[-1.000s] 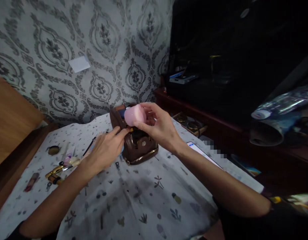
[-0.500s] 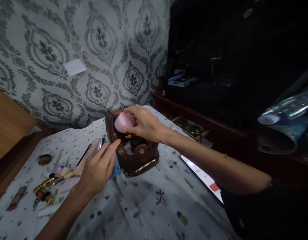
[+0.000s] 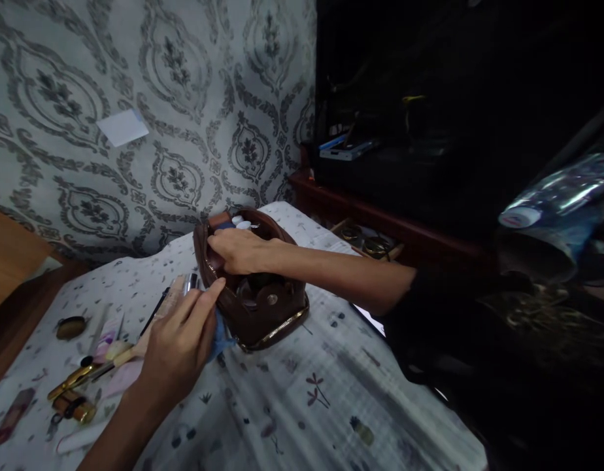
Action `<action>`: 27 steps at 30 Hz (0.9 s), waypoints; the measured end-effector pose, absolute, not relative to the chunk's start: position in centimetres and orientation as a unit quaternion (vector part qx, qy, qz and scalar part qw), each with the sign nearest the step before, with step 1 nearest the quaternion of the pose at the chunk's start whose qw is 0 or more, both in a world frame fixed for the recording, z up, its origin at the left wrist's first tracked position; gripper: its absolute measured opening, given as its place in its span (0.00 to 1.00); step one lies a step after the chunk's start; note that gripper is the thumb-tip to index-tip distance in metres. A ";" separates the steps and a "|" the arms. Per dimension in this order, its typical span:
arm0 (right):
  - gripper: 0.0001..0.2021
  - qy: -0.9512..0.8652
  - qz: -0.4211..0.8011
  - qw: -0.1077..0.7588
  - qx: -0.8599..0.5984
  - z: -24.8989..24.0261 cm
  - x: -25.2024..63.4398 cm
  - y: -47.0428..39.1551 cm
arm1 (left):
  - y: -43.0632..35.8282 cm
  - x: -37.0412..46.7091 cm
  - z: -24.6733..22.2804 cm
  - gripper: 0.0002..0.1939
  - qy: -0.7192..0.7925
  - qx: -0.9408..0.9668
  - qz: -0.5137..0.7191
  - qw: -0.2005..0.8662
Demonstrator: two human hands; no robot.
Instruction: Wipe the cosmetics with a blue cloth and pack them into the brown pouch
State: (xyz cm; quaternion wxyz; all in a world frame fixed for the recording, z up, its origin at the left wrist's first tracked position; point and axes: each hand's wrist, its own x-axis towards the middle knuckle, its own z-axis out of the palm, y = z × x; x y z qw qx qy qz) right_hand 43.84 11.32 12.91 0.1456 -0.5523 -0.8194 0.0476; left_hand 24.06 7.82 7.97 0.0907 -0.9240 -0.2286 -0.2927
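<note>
A brown leather pouch (image 3: 282,320) with a gold zipper stands unzipped on the patterned bedspread (image 3: 263,399). My right hand (image 3: 240,252) reaches down into it from the right, its fingers curled and their tips hidden. What they close round is out of sight. At the pouch's near left rim, my left hand (image 3: 182,337) presses with its index fingertip, the other fingers bent along the outer side. A blue cloth (image 3: 219,339) shows between this hand and the pouch. White round tops (image 3: 240,222) of some items stick up at the pouch's back.
Makeup items lie to the left: a gold tube (image 3: 69,381), a brown-gold bottle (image 3: 75,407), a lip gloss tube (image 3: 12,415) and a round dark compact (image 3: 70,328). A clear bottle (image 3: 552,199) is at right. Wall (image 3: 184,98) behind; dark red furniture edge (image 3: 355,216) beyond the bed.
My right hand has moved left and down into the pouch; the pink rounded thing it held is no longer plainly visible. My left hand stays at the rim. The view has shifted slightly.
</note>
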 end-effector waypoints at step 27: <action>0.17 -0.782 0.135 0.020 -0.608 12.2 42.2 13.5 | 7.5 24.3 8.6 0.20 -0.210 -0.921 -0.278 0.171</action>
